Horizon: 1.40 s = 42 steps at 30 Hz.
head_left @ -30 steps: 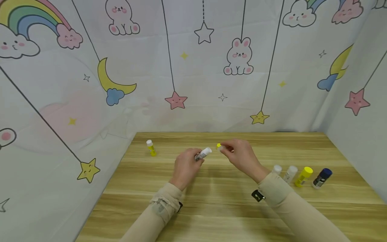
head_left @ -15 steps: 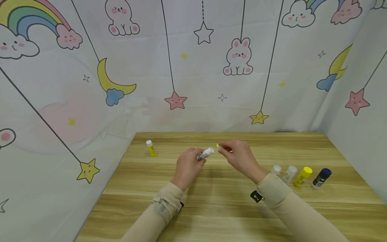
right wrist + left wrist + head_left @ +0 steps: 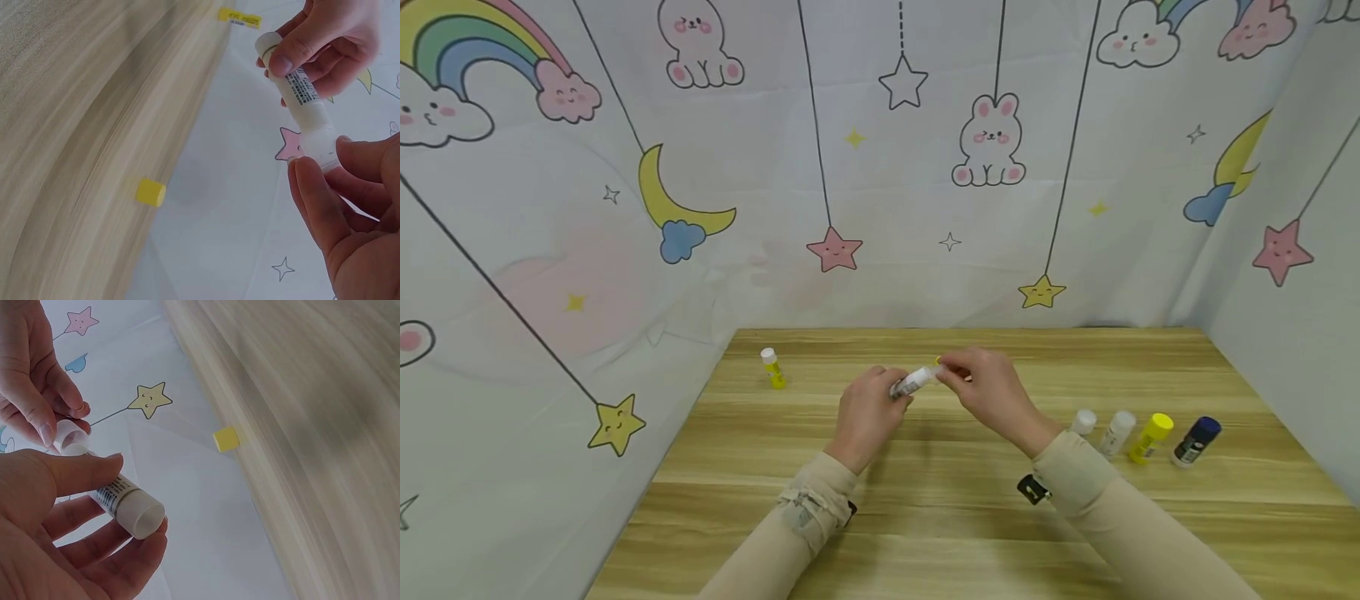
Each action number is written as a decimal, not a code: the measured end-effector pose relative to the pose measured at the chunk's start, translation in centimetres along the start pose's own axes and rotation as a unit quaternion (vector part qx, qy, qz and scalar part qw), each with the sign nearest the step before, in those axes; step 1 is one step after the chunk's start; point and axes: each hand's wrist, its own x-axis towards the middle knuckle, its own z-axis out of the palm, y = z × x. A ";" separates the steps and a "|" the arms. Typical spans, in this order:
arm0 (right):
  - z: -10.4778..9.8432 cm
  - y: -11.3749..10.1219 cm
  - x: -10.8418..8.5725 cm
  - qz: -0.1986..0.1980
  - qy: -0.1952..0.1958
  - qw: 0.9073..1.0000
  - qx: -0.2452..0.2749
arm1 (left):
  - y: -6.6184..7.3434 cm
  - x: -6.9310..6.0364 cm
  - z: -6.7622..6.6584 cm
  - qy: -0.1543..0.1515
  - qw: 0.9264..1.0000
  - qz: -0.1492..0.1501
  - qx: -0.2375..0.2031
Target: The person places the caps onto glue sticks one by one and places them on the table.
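My left hand (image 3: 868,417) grips a white glue stick (image 3: 912,383) with a printed label, held tilted above the table. The thumb and fingers of my right hand (image 3: 996,396) pinch a translucent cap (image 3: 320,147) at the far end of that glue stick. In the left wrist view, the glue stick's end sits at the mouth of the cap (image 3: 70,434); how far in it goes, I cannot tell. A small yellow cap (image 3: 151,192) stands by the table's back edge, mostly hidden behind my right fingers in the head view.
A yellow glue stick with a white top (image 3: 773,368) stands at the back left. On the right, a row holds two white-topped sticks, one being a white glue stick (image 3: 1117,433), then a yellow glue stick (image 3: 1151,439) and a dark-blue-capped glue stick (image 3: 1197,442). Patterned cloth (image 3: 880,192) hangs behind.
The glue stick in my left hand has moved slightly right, and my right hand has shifted a little left with the cap. The gap between them has closed.
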 end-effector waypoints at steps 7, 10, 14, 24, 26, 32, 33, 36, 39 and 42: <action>0.1 -0.2 0.0 0.002 0.002 1.000 -0.006 | 0.2 -0.1 0.1 -0.002 1.000 0.002 -0.005; 0.0 -0.3 0.0 0.001 0.005 1.000 -0.007 | 0.3 -0.2 0.1 -0.004 1.000 0.002 -0.007; 0.0 -0.3 0.1 -0.003 0.008 1.000 -0.009 | 0.4 -0.2 0.1 -0.006 1.000 0.003 -0.010; 0.1 -0.5 0.1 -0.008 0.011 1.000 -0.008 | 0.6 -0.2 0.2 -0.008 1.000 0.005 -0.008; 0.2 -0.5 0.1 -0.008 0.011 1.000 -0.007 | 0.6 -0.2 0.2 -0.007 1.000 0.006 -0.009; 0.4 -0.5 0.1 -0.003 0.005 1.000 -0.004 | 0.7 -0.2 0.2 -0.004 1.000 0.010 -0.006; 0.4 -0.5 0.1 -0.003 0.005 1.000 -0.003 | 0.7 -0.2 0.2 -0.004 1.000 0.010 -0.005; 0.4 -0.4 0.0 -0.003 0.006 1.000 -0.001 | 0.7 -0.3 0.2 -0.004 1.000 0.012 -0.005; 0.4 -0.4 0.0 -0.004 0.005 1.000 0.004 | 0.8 -0.3 0.2 -0.004 1.000 0.013 -0.005; 0.5 -0.4 0.0 -0.005 0.003 1.000 0.005 | 0.8 -0.3 0.2 -0.005 1.000 0.012 -0.005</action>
